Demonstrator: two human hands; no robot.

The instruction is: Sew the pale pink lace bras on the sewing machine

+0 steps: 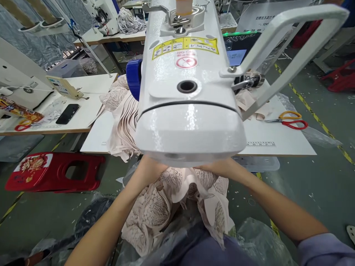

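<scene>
A white sewing machine fills the middle of the head view, and its head hides the fingers of both my hands. My left hand reaches under it from the left, with only the back of the hand and wrist showing. From the other side comes my right hand, its fingers likewise out of sight. Between the hands, a beige lace bra hangs down from the table edge toward my lap. More beige lace bras lie bunched on my lap, near my left forearm. Whether the fingers grip the fabric is hidden.
Stacked beige bra pieces lie left of the machine. Scissors with orange and red handles rest on the white table at right. A black phone lies on the left table; a red stool stands below it.
</scene>
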